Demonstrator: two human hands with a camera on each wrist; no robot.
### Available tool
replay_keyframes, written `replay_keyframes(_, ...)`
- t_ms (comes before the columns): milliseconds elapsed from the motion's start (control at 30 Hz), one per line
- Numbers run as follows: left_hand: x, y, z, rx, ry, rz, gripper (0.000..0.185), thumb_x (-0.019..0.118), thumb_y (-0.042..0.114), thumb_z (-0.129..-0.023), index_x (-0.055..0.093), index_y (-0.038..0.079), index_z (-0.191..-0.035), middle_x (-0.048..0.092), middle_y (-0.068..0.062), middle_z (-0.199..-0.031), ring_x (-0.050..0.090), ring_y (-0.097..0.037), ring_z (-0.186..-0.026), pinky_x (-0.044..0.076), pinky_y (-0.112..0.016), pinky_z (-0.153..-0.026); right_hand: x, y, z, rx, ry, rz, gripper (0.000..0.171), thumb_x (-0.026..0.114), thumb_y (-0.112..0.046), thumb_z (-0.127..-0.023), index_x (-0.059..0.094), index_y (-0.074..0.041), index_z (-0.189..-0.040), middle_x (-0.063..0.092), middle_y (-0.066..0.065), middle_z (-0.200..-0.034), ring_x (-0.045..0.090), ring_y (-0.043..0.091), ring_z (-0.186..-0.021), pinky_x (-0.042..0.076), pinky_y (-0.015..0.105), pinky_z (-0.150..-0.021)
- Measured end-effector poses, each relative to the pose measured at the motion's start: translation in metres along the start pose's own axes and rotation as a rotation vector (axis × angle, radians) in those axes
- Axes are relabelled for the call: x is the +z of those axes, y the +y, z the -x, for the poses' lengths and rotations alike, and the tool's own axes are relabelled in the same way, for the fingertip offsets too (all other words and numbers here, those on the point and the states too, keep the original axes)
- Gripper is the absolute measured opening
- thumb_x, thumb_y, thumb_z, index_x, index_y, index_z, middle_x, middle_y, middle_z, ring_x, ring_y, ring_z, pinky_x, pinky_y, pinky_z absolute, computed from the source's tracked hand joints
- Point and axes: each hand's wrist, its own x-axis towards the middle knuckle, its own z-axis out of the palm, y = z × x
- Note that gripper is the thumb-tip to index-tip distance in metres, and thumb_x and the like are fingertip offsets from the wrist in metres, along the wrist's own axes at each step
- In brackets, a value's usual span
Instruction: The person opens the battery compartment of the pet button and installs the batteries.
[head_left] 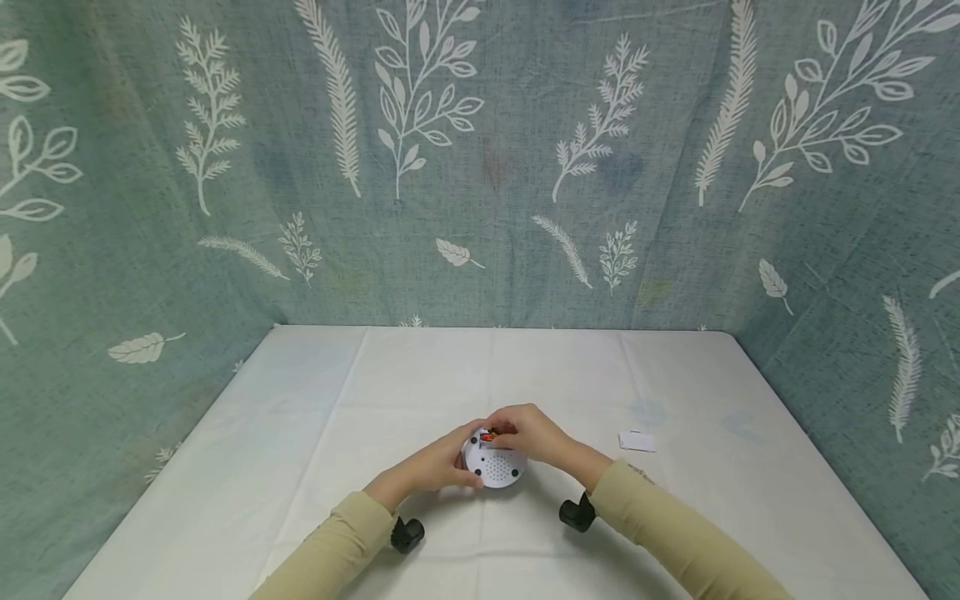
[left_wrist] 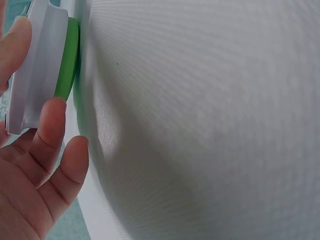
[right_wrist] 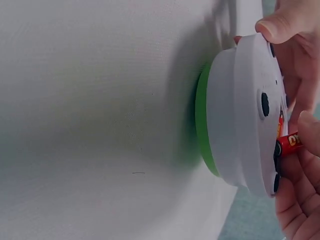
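Note:
A round white device (head_left: 498, 471) with a green rim (right_wrist: 202, 120) is turned so that its perforated base and black rubber feet (right_wrist: 265, 104) show. My left hand (head_left: 435, 463) grips it by the left side, thumb on the near edge of the base. Between thumb and fingers my right hand (head_left: 531, 435) pinches a red battery (right_wrist: 290, 144) at the compartment in the base. The battery stands tilted, one end at the opening. Another red-orange battery (right_wrist: 280, 125) shows in the compartment beside it. In the left wrist view, fingertips (left_wrist: 52, 112) touch the device's underside by the green rim.
A small white rectangular cover (head_left: 637, 441) with a tab lies on the white tablecloth (head_left: 420, 367), right of the hands. Black wrist cameras (head_left: 577, 512) are worn under both wrists. Green leaf-patterned fabric (head_left: 495, 167) surrounds the table at the back and sides.

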Motion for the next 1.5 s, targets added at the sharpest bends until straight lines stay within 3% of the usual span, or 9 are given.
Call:
replay_keyframes(200,0.000,-0.001,-0.001,0.017,-0.002,-0.008,0.091,0.073,0.029,-0.076,0.019,0.006,-0.145,0.038,-0.010,-0.137,0.046,-0.007,-0.074,0.041,-0.020,-0.069,0.004,0.000,-0.002,-0.077,-0.006,0.116,0.018,0.067,-0.008,-0.081,0.067,-0.007,-0.099,0.062,-0.001,-0.085,0.051,0.005,-0.072,0.045,0.017,-0.063)
replay_keyframes(433,0.001,-0.002,-0.001,0.029,0.002,-0.011,0.091,0.073,0.031,-0.076,0.020,0.005,-0.145,0.040,-0.008,-0.136,0.048,-0.008,-0.084,0.042,-0.021,-0.074,0.008,0.003,-0.002,-0.183,0.009,0.235,0.016,0.066,-0.008,-0.082,0.068,-0.009,-0.098,0.061,0.000,-0.089,0.057,0.009,-0.082,0.048,0.017,-0.072)
replay_keyframes(667,0.001,-0.003,-0.001,0.009,0.006,-0.034,0.091,0.071,0.036,-0.077,0.019,0.005,-0.145,0.042,-0.007,-0.130,0.045,-0.006,-0.070,0.041,-0.020,-0.066,0.009,0.003,-0.001,-0.283,0.030,0.351,0.021,0.065,-0.004,-0.082,0.068,-0.007,-0.103,0.062,0.003,-0.091,0.059,0.012,-0.084,0.049,0.019,-0.075)
replay_keyframes(900,0.001,-0.003,0.000,-0.001,0.011,-0.031,0.092,0.071,0.036,-0.076,0.019,0.003,-0.145,0.045,-0.009,-0.126,0.045,-0.006,-0.070,0.040,-0.020,-0.067,0.012,0.008,0.002,-0.283,0.160,0.454,0.008,0.072,-0.012,-0.076,0.072,-0.011,-0.084,0.063,-0.003,-0.082,0.052,0.011,-0.076,0.044,0.020,-0.069)
replay_keyframes(1067,0.001,-0.003,0.000,-0.011,0.014,-0.005,0.091,0.073,0.030,-0.076,0.020,0.003,-0.144,0.048,-0.004,-0.109,0.045,-0.006,-0.069,0.040,-0.021,-0.064,0.013,0.013,0.005,-0.186,0.233,0.425,0.005,0.075,-0.017,-0.074,0.071,-0.015,-0.076,0.057,-0.002,-0.087,0.047,0.013,-0.079,0.043,0.024,-0.069)
replay_keyframes(1200,0.000,-0.003,0.000,-0.010,0.013,-0.006,0.091,0.073,0.028,-0.076,0.020,0.004,-0.145,0.048,-0.002,-0.098,0.045,-0.007,-0.068,0.040,-0.021,-0.063,0.012,0.014,0.006,-0.006,0.196,0.235,0.014,0.074,-0.017,-0.076,0.065,-0.012,-0.087,0.057,0.004,-0.101,0.051,0.018,-0.090,0.046,0.033,-0.076)
replay_keyframes(1367,0.000,-0.002,0.000,0.005,0.018,-0.008,0.091,0.074,0.027,-0.076,0.020,0.003,-0.144,0.046,-0.010,-0.124,0.046,-0.008,-0.075,0.040,-0.023,-0.071,0.012,0.018,0.006,0.230,0.126,0.010,0.037,0.071,-0.018,-0.079,0.056,-0.006,-0.111,0.060,0.011,-0.109,0.056,0.020,-0.090,0.048,0.032,-0.073)
replay_keyframes(1500,0.001,-0.001,0.000,0.001,0.016,0.014,0.090,0.074,0.024,-0.076,0.019,0.005,-0.145,0.036,-0.013,-0.140,0.047,-0.010,-0.088,0.040,-0.028,-0.083,0.011,0.020,0.007,0.357,0.062,-0.110,0.040,0.069,-0.023,-0.081,0.056,-0.007,-0.115,0.061,0.011,-0.103,0.057,0.017,-0.079,0.049,0.029,-0.063)
